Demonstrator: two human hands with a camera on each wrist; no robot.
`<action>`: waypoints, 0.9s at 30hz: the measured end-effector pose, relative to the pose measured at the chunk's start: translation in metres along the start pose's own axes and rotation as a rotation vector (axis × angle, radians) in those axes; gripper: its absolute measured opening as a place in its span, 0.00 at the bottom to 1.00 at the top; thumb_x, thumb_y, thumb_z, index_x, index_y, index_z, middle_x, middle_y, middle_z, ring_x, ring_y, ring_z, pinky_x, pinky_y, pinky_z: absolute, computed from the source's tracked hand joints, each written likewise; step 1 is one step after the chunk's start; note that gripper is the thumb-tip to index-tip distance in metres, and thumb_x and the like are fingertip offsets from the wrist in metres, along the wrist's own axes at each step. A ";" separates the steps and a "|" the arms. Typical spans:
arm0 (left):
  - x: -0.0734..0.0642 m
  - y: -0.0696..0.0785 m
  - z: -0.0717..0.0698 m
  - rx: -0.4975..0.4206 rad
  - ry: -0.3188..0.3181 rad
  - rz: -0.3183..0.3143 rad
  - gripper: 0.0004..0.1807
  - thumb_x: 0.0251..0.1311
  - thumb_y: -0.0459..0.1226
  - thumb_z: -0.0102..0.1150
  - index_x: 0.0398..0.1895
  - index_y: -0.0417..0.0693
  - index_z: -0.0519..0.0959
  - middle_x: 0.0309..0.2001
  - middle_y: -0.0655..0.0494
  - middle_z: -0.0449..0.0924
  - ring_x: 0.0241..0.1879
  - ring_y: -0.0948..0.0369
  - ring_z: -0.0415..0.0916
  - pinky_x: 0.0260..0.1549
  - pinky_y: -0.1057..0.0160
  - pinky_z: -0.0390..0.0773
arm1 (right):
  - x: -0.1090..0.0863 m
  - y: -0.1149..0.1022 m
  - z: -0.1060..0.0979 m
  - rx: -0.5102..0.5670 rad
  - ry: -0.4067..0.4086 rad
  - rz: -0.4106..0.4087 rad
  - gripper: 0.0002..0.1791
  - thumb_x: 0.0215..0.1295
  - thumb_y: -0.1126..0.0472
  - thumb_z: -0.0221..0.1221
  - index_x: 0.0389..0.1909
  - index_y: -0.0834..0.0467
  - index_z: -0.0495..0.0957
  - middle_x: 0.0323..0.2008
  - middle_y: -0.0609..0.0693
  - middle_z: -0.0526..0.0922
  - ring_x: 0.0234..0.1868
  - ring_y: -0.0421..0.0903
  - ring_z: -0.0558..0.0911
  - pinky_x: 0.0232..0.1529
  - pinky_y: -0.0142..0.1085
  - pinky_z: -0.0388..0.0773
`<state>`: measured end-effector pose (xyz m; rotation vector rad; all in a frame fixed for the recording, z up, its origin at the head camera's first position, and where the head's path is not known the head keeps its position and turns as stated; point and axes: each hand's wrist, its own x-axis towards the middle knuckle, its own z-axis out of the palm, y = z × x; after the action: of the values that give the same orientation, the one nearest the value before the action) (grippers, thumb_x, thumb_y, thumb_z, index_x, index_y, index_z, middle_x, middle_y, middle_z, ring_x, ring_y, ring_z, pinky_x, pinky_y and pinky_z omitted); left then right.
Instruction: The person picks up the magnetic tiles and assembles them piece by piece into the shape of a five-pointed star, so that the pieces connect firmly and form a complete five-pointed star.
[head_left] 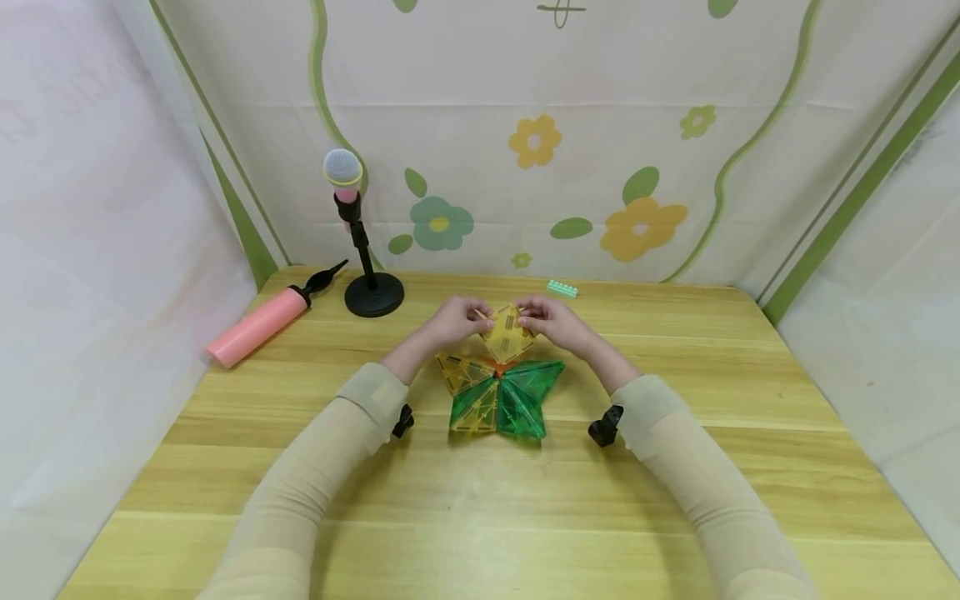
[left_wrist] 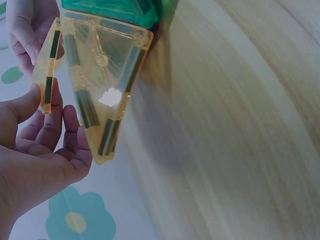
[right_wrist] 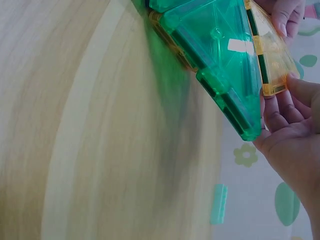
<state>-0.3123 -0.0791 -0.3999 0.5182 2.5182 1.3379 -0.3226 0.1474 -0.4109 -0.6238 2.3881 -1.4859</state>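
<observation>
A star-like build of translucent yellow and green magnetic tiles (head_left: 521, 400) stands mid-table, its points spreading toward the front and sides. Behind its centre, a yellow magnetic tile (head_left: 507, 335) is held up between both hands. My left hand (head_left: 459, 320) pinches its left edge between thumb and fingers; my right hand (head_left: 557, 323) pinches the right edge. In the left wrist view the held tile (left_wrist: 47, 67) stands beside a yellow triangular point (left_wrist: 100, 75) of the build. The right wrist view has it along a green triangular point (right_wrist: 220, 60), the right hand's fingers behind.
A toy microphone (head_left: 343, 171) on a black stand (head_left: 374, 294) is at the back left. Left of it lies a pink pump (head_left: 258, 327) with a black nozzle. A small mint-green brick (head_left: 562, 288) lies near the back edge, before a flowered curtain (head_left: 480, 150).
</observation>
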 end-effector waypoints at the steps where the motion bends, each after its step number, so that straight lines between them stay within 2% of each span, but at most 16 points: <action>1: 0.000 0.000 0.000 0.003 -0.008 -0.002 0.13 0.64 0.37 0.58 0.47 0.40 0.79 0.35 0.47 0.83 0.40 0.50 0.80 0.36 0.56 0.77 | 0.000 0.000 0.000 0.014 -0.006 0.011 0.20 0.70 0.64 0.53 0.61 0.64 0.69 0.48 0.61 0.78 0.46 0.52 0.79 0.43 0.38 0.78; 4: 0.001 -0.002 -0.001 0.012 -0.035 -0.002 0.12 0.64 0.38 0.57 0.47 0.40 0.78 0.35 0.46 0.83 0.41 0.50 0.80 0.40 0.53 0.76 | 0.002 0.003 0.000 0.049 -0.024 0.045 0.21 0.70 0.63 0.53 0.61 0.65 0.69 0.48 0.62 0.78 0.44 0.50 0.79 0.45 0.40 0.78; 8: 0.003 -0.006 -0.001 0.045 -0.066 0.015 0.11 0.63 0.38 0.58 0.44 0.40 0.79 0.36 0.47 0.82 0.41 0.50 0.78 0.37 0.59 0.75 | 0.004 0.010 0.000 0.059 -0.054 0.087 0.22 0.70 0.62 0.53 0.62 0.65 0.68 0.48 0.62 0.78 0.42 0.47 0.79 0.45 0.42 0.78; 11: 0.004 -0.008 -0.001 0.066 -0.084 0.003 0.11 0.63 0.39 0.59 0.43 0.41 0.80 0.37 0.48 0.81 0.40 0.53 0.77 0.37 0.63 0.73 | 0.004 0.013 0.002 0.073 -0.073 0.105 0.22 0.70 0.62 0.53 0.62 0.64 0.67 0.49 0.61 0.78 0.42 0.45 0.79 0.45 0.42 0.78; 20: 0.009 -0.015 0.001 0.098 -0.128 -0.038 0.12 0.65 0.40 0.56 0.45 0.42 0.79 0.40 0.50 0.79 0.37 0.56 0.73 0.33 0.65 0.71 | 0.006 0.020 0.005 0.119 -0.083 0.176 0.24 0.70 0.62 0.53 0.64 0.65 0.65 0.50 0.60 0.76 0.41 0.42 0.78 0.43 0.35 0.77; 27: 0.011 -0.020 0.004 0.123 -0.186 -0.054 0.12 0.66 0.37 0.54 0.45 0.39 0.79 0.38 0.49 0.80 0.30 0.58 0.71 0.28 0.66 0.70 | 0.011 0.024 0.009 0.123 -0.106 0.210 0.25 0.69 0.64 0.53 0.65 0.66 0.63 0.53 0.63 0.74 0.43 0.47 0.79 0.48 0.44 0.78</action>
<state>-0.3251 -0.0821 -0.4196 0.5671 2.4529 1.0690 -0.3333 0.1441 -0.4364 -0.3990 2.1876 -1.4576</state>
